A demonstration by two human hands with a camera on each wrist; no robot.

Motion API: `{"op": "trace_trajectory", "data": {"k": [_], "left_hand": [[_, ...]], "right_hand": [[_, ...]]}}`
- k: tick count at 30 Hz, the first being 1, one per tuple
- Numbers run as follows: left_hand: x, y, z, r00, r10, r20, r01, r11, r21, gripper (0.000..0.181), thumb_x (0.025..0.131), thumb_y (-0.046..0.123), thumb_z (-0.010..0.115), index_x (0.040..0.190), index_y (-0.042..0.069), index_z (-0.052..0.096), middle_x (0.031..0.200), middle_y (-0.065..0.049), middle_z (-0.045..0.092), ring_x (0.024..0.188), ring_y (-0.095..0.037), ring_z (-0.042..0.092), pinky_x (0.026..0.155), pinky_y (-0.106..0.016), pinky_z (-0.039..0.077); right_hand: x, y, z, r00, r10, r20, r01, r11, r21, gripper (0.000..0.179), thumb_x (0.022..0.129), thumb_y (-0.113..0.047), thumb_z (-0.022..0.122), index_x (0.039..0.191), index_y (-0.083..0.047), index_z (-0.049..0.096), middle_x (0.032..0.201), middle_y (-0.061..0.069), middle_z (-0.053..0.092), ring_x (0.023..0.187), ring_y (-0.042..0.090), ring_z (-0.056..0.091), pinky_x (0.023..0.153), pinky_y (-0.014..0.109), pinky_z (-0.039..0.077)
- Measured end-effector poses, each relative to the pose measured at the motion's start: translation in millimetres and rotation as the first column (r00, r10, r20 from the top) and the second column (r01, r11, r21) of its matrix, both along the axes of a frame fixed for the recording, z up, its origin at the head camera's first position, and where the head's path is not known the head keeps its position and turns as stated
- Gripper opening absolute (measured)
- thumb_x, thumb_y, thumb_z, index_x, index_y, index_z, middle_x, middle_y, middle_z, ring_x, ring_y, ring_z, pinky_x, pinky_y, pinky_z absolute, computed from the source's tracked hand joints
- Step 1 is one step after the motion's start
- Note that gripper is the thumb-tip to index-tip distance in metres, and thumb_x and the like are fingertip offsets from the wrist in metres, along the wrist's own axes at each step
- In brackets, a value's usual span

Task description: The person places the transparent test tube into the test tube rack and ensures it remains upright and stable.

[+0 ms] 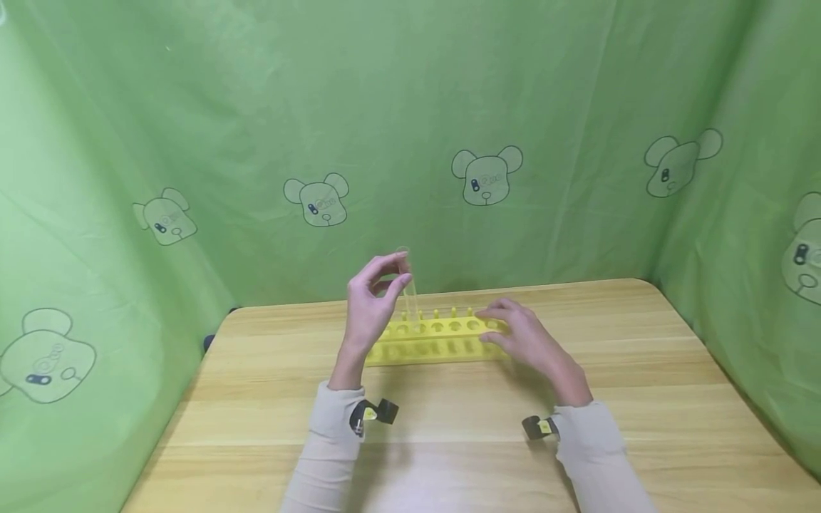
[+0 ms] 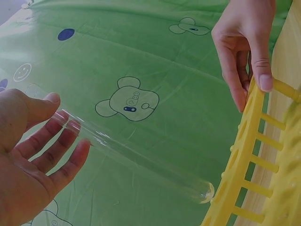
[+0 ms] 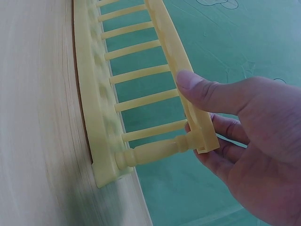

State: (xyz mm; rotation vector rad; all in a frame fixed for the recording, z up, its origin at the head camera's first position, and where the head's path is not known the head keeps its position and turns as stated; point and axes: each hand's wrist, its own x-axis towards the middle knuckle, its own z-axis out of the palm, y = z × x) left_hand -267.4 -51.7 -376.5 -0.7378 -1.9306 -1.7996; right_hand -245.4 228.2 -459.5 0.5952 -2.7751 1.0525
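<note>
A clear test tube point(image 2: 136, 157) is pinched near its upper end between the thumb and fingers of my left hand point(image 1: 372, 303). Its rounded bottom hangs close to the top plate of a yellow test tube rack point(image 1: 439, 350); whether it touches a hole's edge I cannot tell. The rack stands on the table with a row of round holes and short pegs along its back. Gripping the right end of the rack's top plate is my right hand point(image 1: 529, 338), thumb on the near side and fingers behind, as the right wrist view point(image 3: 254, 117) shows.
The wooden table point(image 1: 256, 413) carries the rack near its far edge. Behind and on both sides hangs a green curtain point(image 1: 398, 107) printed with bear heads. A black camera is strapped to each wrist.
</note>
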Motion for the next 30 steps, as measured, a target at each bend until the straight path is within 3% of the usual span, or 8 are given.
{"op": "trace_trajectory", "data": {"k": [5,17,30], "left_hand": [[-0.7,0.8,-1.4,1.0,-0.019,-0.015,0.019,1.0,0.007,0.035,0.092,-0.003,0.073,0.126,-0.004,0.066,0.11,-0.018,0.07,0.101,-0.03,0.069,0.087,-0.033,0.062],[-0.6,2.6,-4.0,1.0,-0.02,-0.012,0.02,1.0,-0.001,0.034,0.092,-0.002,0.072,0.126,-0.002,0.067,0.111,-0.015,0.07,0.102,-0.027,0.069,0.088,-0.051,0.061],[-3.1,10.3,-10.0,1.0,-0.007,0.011,0.007,1.0,0.013,0.035,0.09,-0.009,0.071,0.124,-0.007,0.066,0.111,-0.024,0.069,0.102,-0.038,0.069,0.086,-0.03,0.062]], "right_hand": [[0.0,0,-0.6,1.0,0.002,-0.008,-0.002,1.0,0.001,0.045,0.092,-0.014,0.078,0.133,-0.001,0.066,0.131,0.018,0.059,0.122,0.04,0.056,0.106,0.057,0.049],[-0.5,1,-2.1,1.0,0.0,-0.023,0.0,1.0,-0.003,0.045,0.09,-0.014,0.079,0.132,-0.001,0.066,0.127,0.016,0.06,0.117,0.039,0.059,0.103,0.055,0.052],[0.0,2,-1.5,1.0,0.0,-0.008,0.0,1.0,-0.009,0.045,0.091,-0.014,0.078,0.132,-0.002,0.066,0.129,0.015,0.06,0.119,0.038,0.058,0.104,0.055,0.051]]}}
